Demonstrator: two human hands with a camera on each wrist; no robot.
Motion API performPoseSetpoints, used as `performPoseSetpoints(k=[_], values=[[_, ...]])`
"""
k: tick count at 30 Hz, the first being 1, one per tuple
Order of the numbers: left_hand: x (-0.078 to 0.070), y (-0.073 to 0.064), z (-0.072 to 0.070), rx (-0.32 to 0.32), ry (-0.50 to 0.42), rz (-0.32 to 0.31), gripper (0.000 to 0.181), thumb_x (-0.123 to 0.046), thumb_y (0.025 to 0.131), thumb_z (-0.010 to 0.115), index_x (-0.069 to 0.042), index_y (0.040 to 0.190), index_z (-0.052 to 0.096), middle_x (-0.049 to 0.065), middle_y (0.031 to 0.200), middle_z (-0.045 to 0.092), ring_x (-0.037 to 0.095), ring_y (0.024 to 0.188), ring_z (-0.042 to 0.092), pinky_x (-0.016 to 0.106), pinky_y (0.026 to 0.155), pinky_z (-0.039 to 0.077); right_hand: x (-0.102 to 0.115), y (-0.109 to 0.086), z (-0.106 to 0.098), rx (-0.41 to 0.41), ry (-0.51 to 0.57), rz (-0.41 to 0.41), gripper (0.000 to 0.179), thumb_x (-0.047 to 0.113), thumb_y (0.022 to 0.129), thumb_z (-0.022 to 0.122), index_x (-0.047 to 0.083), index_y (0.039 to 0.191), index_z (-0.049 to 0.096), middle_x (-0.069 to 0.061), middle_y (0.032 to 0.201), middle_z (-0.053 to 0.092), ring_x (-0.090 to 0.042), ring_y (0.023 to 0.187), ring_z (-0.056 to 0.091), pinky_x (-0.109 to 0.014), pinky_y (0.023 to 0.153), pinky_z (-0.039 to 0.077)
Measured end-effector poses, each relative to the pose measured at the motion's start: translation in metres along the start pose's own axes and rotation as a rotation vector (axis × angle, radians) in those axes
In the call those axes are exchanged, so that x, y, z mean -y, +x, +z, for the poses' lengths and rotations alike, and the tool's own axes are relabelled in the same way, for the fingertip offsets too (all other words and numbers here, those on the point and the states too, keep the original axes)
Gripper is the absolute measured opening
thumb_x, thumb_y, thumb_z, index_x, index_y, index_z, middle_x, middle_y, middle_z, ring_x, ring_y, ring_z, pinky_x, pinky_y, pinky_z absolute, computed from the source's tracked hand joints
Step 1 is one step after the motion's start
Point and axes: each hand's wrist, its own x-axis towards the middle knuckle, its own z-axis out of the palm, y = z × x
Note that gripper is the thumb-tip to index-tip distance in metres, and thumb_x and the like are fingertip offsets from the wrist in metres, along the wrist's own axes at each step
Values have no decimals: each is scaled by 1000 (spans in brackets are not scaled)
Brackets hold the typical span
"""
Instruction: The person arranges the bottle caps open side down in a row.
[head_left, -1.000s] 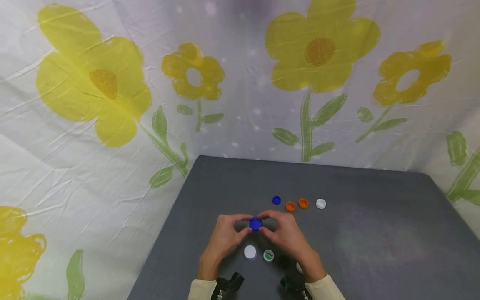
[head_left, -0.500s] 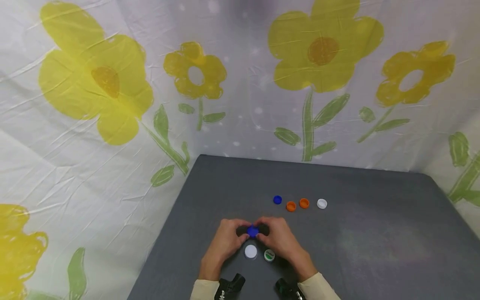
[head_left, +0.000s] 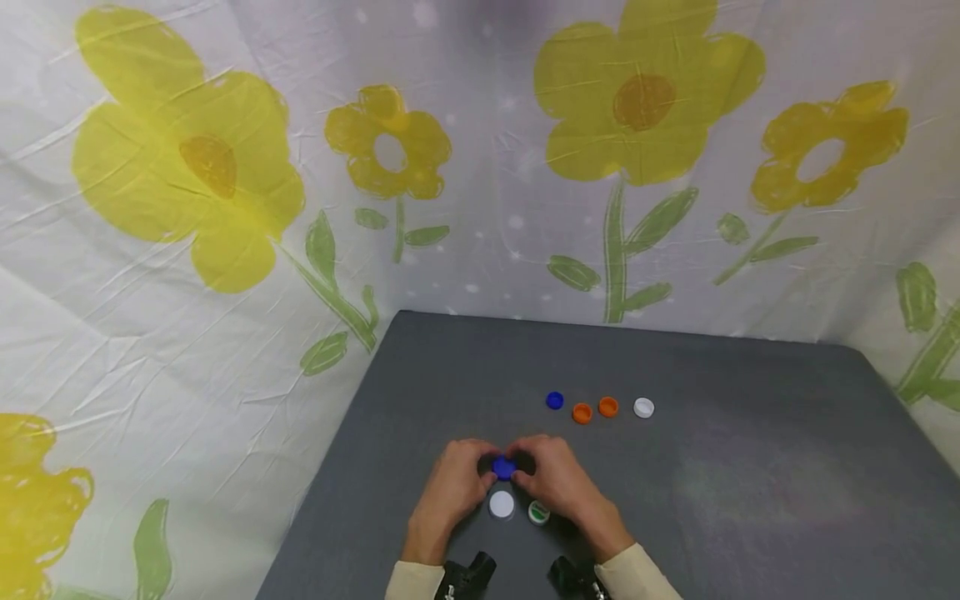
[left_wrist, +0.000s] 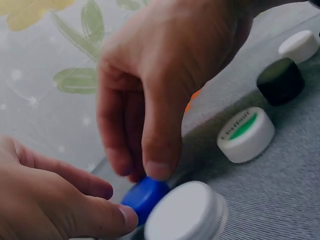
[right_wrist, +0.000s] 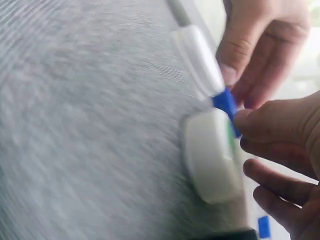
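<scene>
Near the table's front, both hands hold a blue bottle cap [head_left: 504, 467] between them, low over the grey tabletop. Fingertips and thumb of my left hand [head_left: 452, 483] pinch its left edge. On the opposite edge are the thumb and fingertips of my right hand [head_left: 561, 477]. A white cap [head_left: 502, 504] lies just in front of the blue one and overlaps it in the left wrist view. Beside it, close under the right hand, sits a white cap with a green print [left_wrist: 246, 136]. The blue cap's far side is partly covered by fingers.
Farther back lie another blue cap [head_left: 555, 401], two orange caps [head_left: 582, 413] and an upturned white cap [head_left: 643, 407]. The left wrist view also has a black cap [left_wrist: 281, 81] and a white cap [left_wrist: 298, 46]. A flower-printed curtain [head_left: 487, 167] hangs behind the table.
Both hands have come down and slightly toward the person with the blue cap, closer to the white cap. Over the last half second they have barely moved. The caps at the back stay put.
</scene>
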Motion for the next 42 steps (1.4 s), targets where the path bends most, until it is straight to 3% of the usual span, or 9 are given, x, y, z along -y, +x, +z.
performPoseSetpoints(k=[4, 11, 14, 17, 20, 22, 24, 28, 42], values=[[-4, 9, -8, -15, -16, -16, 27, -5, 85, 91, -7, 111, 85, 10, 109, 84, 28, 103, 81, 47, 92, 65, 12, 4, -23, -7, 2, 88, 26, 6, 85, 90, 10, 110, 82, -6, 107, 82, -29, 104, 78, -51, 93, 62], [-19, 38, -21, -16, -57, -2, 30, -15, 92, 88, -7, 121, 83, 10, 120, 83, 29, 114, 78, 48, 100, 63, 9, 11, -60, -58, -22, 142, 30, 8, 89, 89, 9, 119, 82, -9, 118, 82, -34, 111, 77, -53, 97, 62], [-26, 53, -24, -19, -66, 17, 33, -17, 93, 88, -8, 125, 83, 9, 123, 82, 28, 118, 77, 47, 102, 62, 5, 14, -73, -74, -24, 161, 32, 9, 90, 88, 11, 121, 81, -8, 121, 82, -25, 96, 75, -46, 88, 62], [-32, 70, -27, -11, -78, 26, 35, -19, 94, 87, -10, 128, 82, 8, 126, 82, 28, 121, 76, 47, 104, 62, 0, 18, -84, -85, -20, 175, 32, 13, 92, 88, 12, 123, 81, -4, 115, 82, -12, 70, 62, -34, 73, 57], [-38, 85, -28, 6, -107, 27, 36, -19, 95, 87, -12, 130, 81, 9, 128, 81, 28, 120, 76, 47, 102, 62, -4, 23, -94, -98, -12, 187, 32, 16, 94, 86, 13, 126, 81, -4, 117, 82, -7, 65, 61, -31, 68, 57], [-41, 94, -27, 12, -128, 20, 36, -19, 95, 87, -13, 131, 81, 9, 129, 81, 29, 121, 76, 47, 103, 62, -6, 26, -100, -106, 0, 196, 33, 15, 96, 85, 11, 128, 80, -9, 121, 82, -14, 73, 72, -38, 71, 62], [-41, 102, -25, 8, -138, 20, 36, -19, 95, 87, -14, 130, 81, 9, 129, 81, 29, 122, 75, 48, 104, 61, -9, 30, -104, -117, -2, 198, 35, 15, 96, 84, 10, 130, 79, -12, 128, 80, -24, 94, 80, -48, 84, 65], [-42, 114, -19, 20, -141, -3, 37, -21, 96, 87, -16, 132, 81, 7, 132, 80, 29, 129, 72, 48, 109, 59, -16, 37, -108, -125, -18, 205, 38, 14, 96, 84, 7, 132, 78, -14, 130, 80, -37, 119, 75, -58, 99, 61], [-30, 138, 19, 68, -210, -22, 38, -17, 92, 89, -9, 129, 81, 9, 131, 80, 32, 133, 71, 47, 116, 54, -51, 51, -93, -104, 14, 262, 39, 11, 94, 85, 2, 132, 77, -16, 128, 80, -39, 124, 72, -59, 105, 58]])
